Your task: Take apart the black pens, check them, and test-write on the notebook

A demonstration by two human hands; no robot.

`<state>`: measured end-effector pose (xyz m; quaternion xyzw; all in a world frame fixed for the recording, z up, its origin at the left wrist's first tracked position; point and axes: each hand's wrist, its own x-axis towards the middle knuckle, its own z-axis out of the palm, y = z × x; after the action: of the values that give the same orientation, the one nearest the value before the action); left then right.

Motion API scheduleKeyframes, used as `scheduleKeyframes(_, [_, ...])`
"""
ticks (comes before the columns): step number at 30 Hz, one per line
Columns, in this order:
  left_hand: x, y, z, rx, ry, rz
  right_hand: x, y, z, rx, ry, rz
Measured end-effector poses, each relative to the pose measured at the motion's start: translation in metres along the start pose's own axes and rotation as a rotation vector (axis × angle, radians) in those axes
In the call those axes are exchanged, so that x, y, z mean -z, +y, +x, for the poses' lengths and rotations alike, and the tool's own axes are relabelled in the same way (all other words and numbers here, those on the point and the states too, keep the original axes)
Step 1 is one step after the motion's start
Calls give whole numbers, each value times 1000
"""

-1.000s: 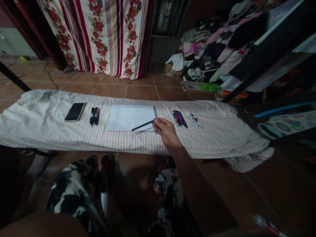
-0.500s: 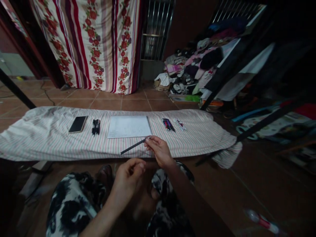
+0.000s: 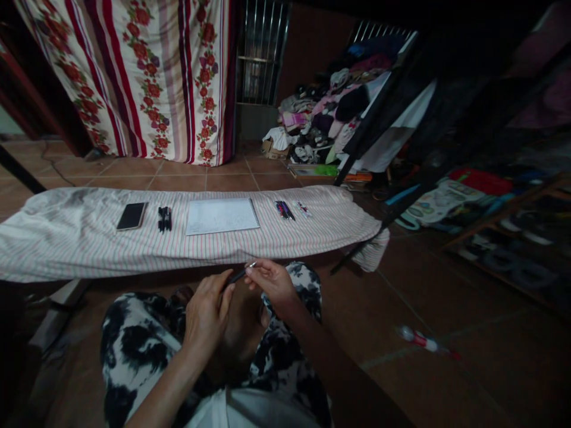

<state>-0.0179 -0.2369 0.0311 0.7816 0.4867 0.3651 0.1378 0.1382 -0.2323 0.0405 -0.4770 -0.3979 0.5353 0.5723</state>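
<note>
A slim dark pen [image 3: 238,276] with a shiny silver end is held between both hands, over the gap between my knees and the cloth's front edge. My left hand [image 3: 206,307] is closed around its dark end, which the fingers partly hide. The fingertips of my right hand [image 3: 275,286] pinch it close to the silver end. Just beyond lies a white spiral notepad [image 3: 222,216] on the striped cloth [image 3: 214,246].
Left of the notepad are several black pens [image 3: 165,219] and a dark-screened phone [image 3: 132,216]. To its right lie several coloured pens [image 3: 284,210] and a small white item [image 3: 304,209]. A plastic bottle [image 3: 422,340] is on the tiled floor, and clothes [image 3: 330,113] are heaped behind.
My right hand has brought the pen down and nearer, off the cloth. My left hand, earlier apart from it, has taken hold of its dark end. The view has shifted to the right.
</note>
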Motion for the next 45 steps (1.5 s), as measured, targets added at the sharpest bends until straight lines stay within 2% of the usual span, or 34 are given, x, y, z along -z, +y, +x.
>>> scheduleKeyframes(4, [1,2,-11,74,-66,-127,0,2,-14,-16,-1,3])
scheduleKeyframes(9, [1,-1,-24,129,-48,-276,0,-3,-31,-46,-75,22])
scheduleKeyframes(17, [14,-2,-36,227,-57,-423,-1,-12,-37,36,-78,-45])
scheduleKeyframes(24, [18,-3,-39,214,-50,-386,-1,-13,-36,93,-116,-188])
scheduleKeyframes(31, [22,-1,-38,142,-74,-291,4,-12,-34,103,-174,-345])
scheduleKeyframes(37, [18,-1,-37,62,-64,-188,10,-10,-34,144,-177,-562])
scheduleKeyframes(40, [14,-3,-36,64,-55,-156,11,-10,-34,186,-173,-655])
scheduleKeyframes(45, [5,-10,-35,139,-70,-219,13,-9,-28,184,-173,-581])
